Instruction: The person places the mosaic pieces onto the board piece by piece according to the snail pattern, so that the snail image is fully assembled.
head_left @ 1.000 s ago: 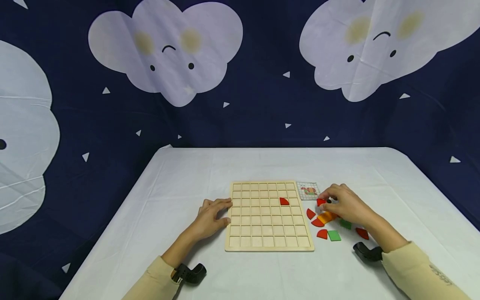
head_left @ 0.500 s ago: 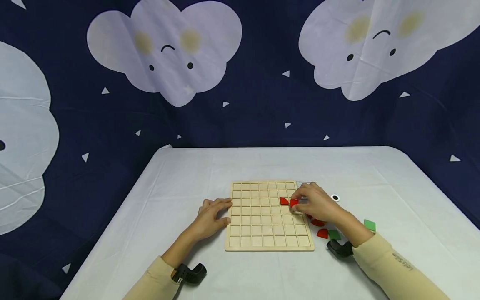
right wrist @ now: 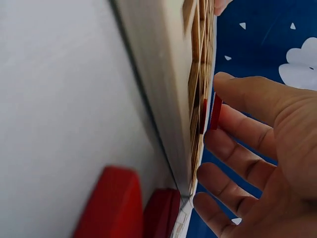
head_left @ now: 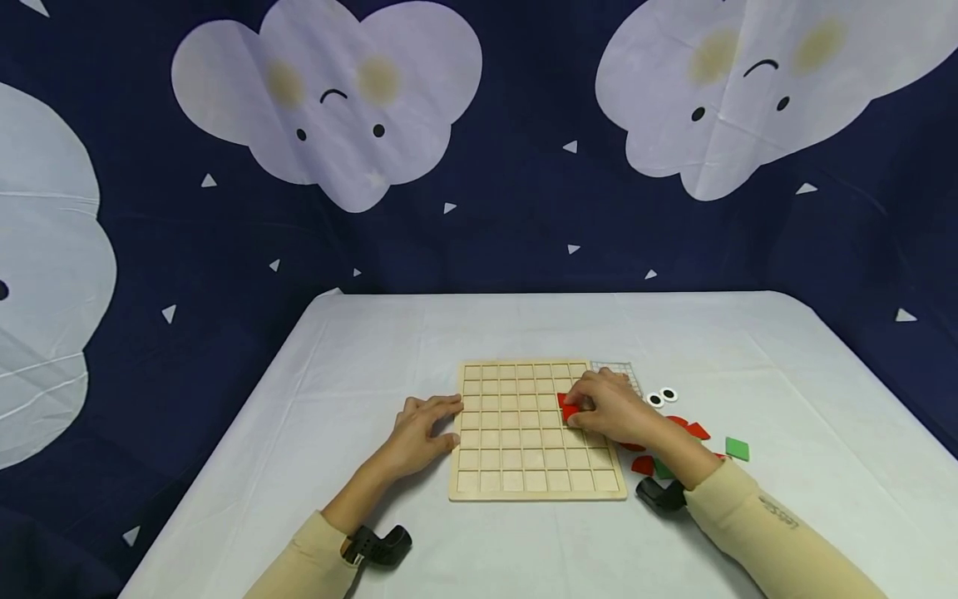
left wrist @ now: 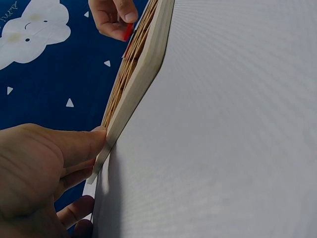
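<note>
Beige sleeves, black wrist mounts

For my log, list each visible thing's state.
Grid board: lying flat
Left hand: touching board edge
Held red piece: above board
Right hand: pinching that piece
Placed red piece: on board
Picture card: partly hidden
Eye pieces: face up
Outer red pieces: lying loose
Green pieces: lying loose

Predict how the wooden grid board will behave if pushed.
The wooden grid board is likely stiff: its edge looks thick and solid. Lying flat on the white tabletop, it seems unlikely to tip or roll. The left hand touching its edge might check sliding.
</note>
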Action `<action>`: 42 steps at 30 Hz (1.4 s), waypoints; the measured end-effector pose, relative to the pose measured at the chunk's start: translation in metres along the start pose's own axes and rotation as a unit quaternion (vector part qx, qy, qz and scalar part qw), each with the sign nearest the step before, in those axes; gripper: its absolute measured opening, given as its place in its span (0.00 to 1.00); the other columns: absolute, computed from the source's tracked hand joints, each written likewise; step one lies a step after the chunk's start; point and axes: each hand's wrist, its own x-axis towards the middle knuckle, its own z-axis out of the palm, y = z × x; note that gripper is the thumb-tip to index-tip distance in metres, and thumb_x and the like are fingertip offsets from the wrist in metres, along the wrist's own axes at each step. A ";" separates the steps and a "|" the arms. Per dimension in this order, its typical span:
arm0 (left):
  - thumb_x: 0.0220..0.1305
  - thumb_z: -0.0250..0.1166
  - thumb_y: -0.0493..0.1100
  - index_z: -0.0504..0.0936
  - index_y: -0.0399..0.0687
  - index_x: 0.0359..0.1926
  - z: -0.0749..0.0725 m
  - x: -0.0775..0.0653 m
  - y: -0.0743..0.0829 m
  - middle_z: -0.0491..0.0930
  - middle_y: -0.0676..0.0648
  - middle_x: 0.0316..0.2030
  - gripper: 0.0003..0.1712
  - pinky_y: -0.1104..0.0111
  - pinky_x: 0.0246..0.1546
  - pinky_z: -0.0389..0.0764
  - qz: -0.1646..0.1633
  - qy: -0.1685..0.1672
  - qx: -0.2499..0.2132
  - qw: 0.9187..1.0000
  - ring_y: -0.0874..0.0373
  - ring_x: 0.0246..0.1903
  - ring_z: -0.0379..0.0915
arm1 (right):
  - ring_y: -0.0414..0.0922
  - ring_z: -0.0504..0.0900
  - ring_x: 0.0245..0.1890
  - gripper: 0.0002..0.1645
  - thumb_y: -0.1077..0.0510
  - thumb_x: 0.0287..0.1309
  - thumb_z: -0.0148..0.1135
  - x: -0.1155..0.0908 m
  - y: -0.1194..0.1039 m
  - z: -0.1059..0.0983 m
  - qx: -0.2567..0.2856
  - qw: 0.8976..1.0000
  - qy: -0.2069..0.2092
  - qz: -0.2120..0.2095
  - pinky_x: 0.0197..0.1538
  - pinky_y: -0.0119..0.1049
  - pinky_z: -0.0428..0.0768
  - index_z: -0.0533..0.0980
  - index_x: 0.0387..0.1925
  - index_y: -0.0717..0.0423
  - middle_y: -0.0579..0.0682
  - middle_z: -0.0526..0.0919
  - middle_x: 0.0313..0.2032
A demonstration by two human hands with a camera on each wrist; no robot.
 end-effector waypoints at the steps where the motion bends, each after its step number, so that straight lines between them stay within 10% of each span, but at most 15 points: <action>1: 0.55 0.68 0.41 0.77 0.45 0.58 0.000 0.000 0.000 0.72 0.52 0.63 0.27 0.62 0.47 0.58 0.000 -0.001 0.000 1.000 0.59 0.42 0.58 | 0.42 0.65 0.35 0.13 0.51 0.45 0.72 0.000 0.000 0.000 -0.001 1.000 -0.002 -0.001 0.41 0.39 0.58 0.82 0.35 0.47 0.40 0.76 0.32; 28: 0.55 0.67 0.41 0.77 0.45 0.58 -0.001 0.000 0.001 0.72 0.52 0.63 0.27 0.61 0.47 0.57 -0.001 -0.002 -0.003 1.000 0.59 0.42 0.58 | 0.41 0.68 0.36 0.12 0.52 0.44 0.72 0.000 -0.002 0.001 -0.014 1.000 -0.001 -0.020 0.42 0.37 0.62 0.82 0.35 0.46 0.42 0.77 0.34; 42: 0.55 0.67 0.41 0.77 0.46 0.58 -0.001 0.000 0.001 0.72 0.52 0.63 0.27 0.61 0.48 0.57 -0.010 -0.003 -0.003 1.000 0.59 0.43 0.58 | 0.48 0.70 0.43 0.13 0.56 0.52 0.66 -0.019 0.020 -0.039 0.020 0.999 0.015 0.049 0.44 0.40 0.67 0.81 0.41 0.54 0.50 0.80 0.41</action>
